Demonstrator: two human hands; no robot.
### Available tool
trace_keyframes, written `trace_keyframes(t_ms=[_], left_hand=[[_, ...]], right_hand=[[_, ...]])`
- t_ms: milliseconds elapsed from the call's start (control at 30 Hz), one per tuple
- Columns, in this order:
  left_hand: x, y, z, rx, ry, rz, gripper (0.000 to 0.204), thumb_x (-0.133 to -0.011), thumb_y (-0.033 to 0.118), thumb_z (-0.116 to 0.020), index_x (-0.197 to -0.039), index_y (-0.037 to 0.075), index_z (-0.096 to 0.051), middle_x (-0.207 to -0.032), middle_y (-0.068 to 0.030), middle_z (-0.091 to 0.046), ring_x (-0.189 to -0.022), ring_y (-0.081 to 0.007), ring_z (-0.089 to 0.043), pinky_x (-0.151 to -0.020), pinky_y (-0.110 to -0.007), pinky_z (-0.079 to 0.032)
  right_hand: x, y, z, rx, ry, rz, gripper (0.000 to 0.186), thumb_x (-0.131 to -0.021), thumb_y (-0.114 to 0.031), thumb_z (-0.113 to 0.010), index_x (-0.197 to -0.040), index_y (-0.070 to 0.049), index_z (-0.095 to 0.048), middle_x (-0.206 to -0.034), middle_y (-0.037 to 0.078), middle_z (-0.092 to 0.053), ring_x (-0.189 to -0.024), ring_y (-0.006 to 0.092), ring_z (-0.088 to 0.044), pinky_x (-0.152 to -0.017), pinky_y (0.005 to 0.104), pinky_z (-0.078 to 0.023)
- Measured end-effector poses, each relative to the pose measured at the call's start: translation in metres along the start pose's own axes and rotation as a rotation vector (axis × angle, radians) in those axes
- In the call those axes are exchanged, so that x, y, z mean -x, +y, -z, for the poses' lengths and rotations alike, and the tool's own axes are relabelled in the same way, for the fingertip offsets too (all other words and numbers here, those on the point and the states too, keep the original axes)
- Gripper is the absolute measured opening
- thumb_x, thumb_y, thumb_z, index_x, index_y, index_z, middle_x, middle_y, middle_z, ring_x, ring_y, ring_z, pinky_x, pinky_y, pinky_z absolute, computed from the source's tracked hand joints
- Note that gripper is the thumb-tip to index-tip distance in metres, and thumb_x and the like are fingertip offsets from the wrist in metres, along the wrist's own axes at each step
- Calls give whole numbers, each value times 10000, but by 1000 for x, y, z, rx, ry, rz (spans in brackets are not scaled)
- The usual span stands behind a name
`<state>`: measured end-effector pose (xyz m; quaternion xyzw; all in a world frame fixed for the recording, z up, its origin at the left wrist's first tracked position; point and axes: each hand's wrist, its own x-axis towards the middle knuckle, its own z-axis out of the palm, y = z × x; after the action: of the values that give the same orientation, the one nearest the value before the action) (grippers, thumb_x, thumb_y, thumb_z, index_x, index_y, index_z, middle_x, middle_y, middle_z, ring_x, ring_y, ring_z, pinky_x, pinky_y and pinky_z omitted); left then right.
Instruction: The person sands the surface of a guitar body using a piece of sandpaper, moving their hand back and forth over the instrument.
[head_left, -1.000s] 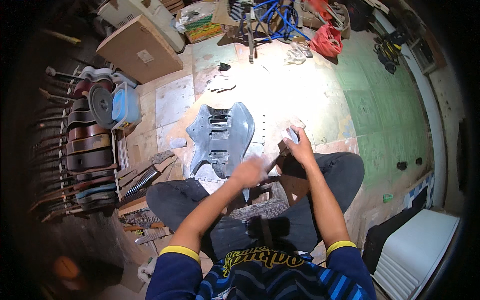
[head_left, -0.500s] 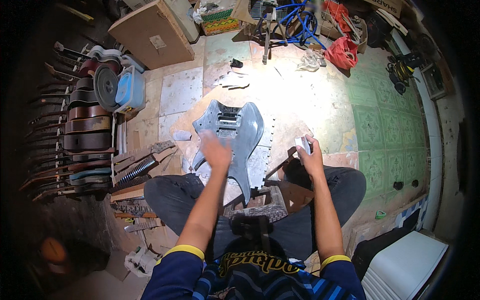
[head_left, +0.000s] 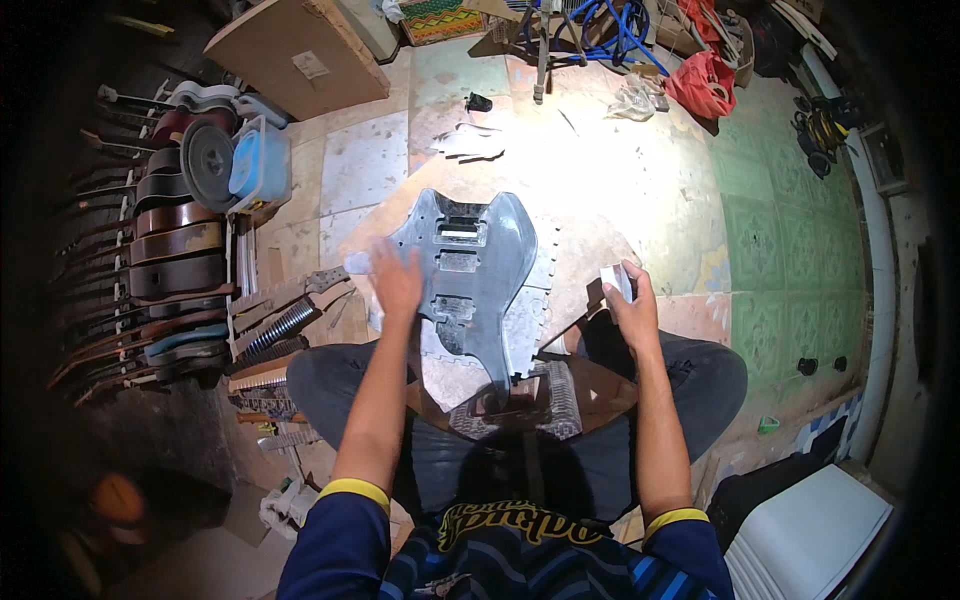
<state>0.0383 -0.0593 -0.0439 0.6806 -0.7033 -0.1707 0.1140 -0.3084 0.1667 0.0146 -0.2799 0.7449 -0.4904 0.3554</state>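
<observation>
The grey guitar body (head_left: 478,285) lies across the person's lap, just right of the spread left hand (head_left: 397,283) resting on its edge. It looks stiff and heavy, best gripped at its waist. The right hand (head_left: 632,308) pinches a small pale block (head_left: 614,281).

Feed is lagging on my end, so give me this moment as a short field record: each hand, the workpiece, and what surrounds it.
left hand: on the left edge of the guitar body, a pale blurred thing at the fingertips
right hand: off the body, holding a small pale block
guitar body: grey, unfinished, flat across the lap, cavities up
rack of guitars: far left
red bag: top right on the floor
</observation>
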Motion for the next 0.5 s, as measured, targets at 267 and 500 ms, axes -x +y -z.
trace_keyframes(t_ms=[267, 500], left_hand=[[50, 96, -47, -75, 14, -345, 894, -972, 603, -567, -1564, -40, -381, -1663, -303, -272, -1559, -467, -208, -1254, -607, -153], [122, 183, -58, 35, -589, -1175, 669, -928, 593, -631, -1291, 32, -663, -1440, -212, -573, -1446, -394, -422, -1228, -591, -258]], right_hand=[[2, -17, -6, 13, -2, 33, 568, -933, -102, -744, -1439, 12, -512, -1372, 191, -611, -1271, 263, -582, -1090, 373, -448], [-3, 6, -1, 68, 65, 81, 574, -914, -101, -762, -1421, 17, -519, -1332, 186, -646, -1225, 264, -620, -1055, 369, -482]])
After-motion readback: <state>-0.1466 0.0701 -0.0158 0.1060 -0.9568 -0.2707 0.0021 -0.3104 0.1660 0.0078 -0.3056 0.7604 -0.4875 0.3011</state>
